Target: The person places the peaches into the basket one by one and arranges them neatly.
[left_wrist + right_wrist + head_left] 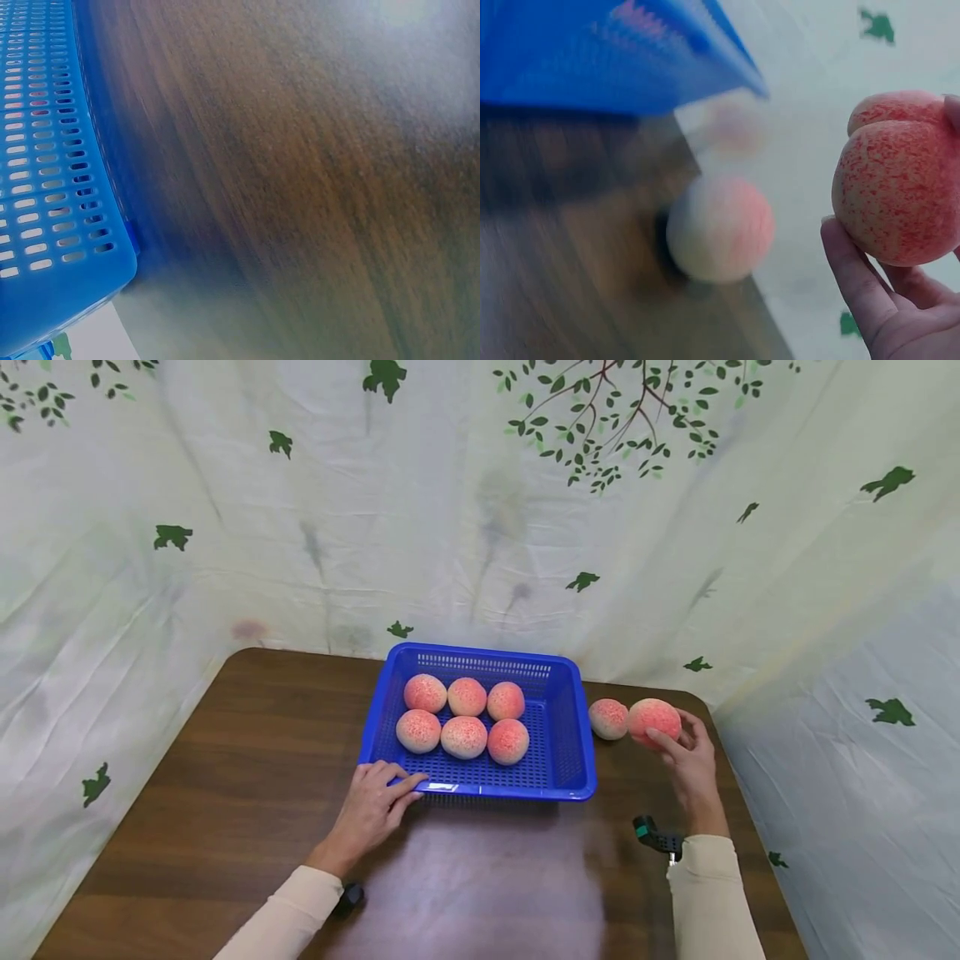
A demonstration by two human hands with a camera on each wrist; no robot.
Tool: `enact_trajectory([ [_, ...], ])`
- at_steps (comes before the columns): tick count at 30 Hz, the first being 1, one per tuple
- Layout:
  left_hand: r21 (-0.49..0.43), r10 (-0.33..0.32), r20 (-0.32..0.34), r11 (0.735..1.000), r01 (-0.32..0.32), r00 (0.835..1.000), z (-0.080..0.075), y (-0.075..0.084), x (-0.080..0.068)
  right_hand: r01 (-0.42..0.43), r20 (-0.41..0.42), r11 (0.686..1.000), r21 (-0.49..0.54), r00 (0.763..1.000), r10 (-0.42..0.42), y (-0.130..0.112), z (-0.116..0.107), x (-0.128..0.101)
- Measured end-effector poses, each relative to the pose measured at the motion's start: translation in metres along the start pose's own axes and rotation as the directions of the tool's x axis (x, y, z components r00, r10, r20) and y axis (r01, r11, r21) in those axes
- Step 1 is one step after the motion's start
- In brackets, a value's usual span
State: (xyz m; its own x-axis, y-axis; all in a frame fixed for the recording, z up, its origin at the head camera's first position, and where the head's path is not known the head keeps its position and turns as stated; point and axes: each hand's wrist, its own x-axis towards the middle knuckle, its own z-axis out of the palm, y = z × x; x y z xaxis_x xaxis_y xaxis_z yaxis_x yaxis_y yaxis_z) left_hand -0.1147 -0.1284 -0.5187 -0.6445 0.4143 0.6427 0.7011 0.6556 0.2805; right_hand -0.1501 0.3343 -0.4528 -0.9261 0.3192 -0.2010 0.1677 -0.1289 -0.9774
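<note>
A blue plastic basket [567, 727] stands on the table, with several pink-speckled peaches [464, 737] in two rows in its left and middle part. My left hand [372, 802] grips the basket's rim at the front left corner; the left wrist view shows the slotted basket wall [56, 172] but not the hand. To the right of the basket, my right hand [692, 756] holds a peach [900, 184] between thumb and fingers. Another peach [608, 719] rests on the table between that hand and the basket.
The brown wooden table [247, 793] ends at the back against a pale curtain [337, 527] printed with leaves. Dark wrist mounts [656, 837] sit at both forearms. Bare tabletop lies in front of the basket and to its left.
</note>
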Motion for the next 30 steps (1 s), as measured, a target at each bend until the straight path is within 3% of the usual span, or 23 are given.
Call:
enact_trajectory([
  [7,-0.001,-0.005,0.006,1.0,0.005,1.0,0.001,0.0,0.0,0.099,0.142,0.995,0.012,0.985,-0.1,-0.003,0.027,-0.013],
  [15,-0.002,-0.007,0.007,1.0,0.007,1.0,0.0,0.001,-0.001,0.22,0.286,0.966,-0.133,0.942,-0.175,0.004,0.071,-0.024],
  [18,0.001,-0.011,0.006,1.0,0.011,1.0,-0.001,0.001,0.0,0.239,0.322,0.953,-0.188,0.931,-0.17,0.006,0.087,-0.026],
  [26,-0.004,-0.015,0.016,1.0,0.015,1.0,-0.003,0.002,0.001,0.209,0.402,0.963,-0.172,0.907,-0.125,0.017,0.122,-0.034],
  [30,-0.004,-0.019,0.018,1.0,0.019,1.0,-0.003,0.002,0.001,0.226,0.432,0.948,-0.226,0.895,-0.11,0.022,0.138,-0.037],
])
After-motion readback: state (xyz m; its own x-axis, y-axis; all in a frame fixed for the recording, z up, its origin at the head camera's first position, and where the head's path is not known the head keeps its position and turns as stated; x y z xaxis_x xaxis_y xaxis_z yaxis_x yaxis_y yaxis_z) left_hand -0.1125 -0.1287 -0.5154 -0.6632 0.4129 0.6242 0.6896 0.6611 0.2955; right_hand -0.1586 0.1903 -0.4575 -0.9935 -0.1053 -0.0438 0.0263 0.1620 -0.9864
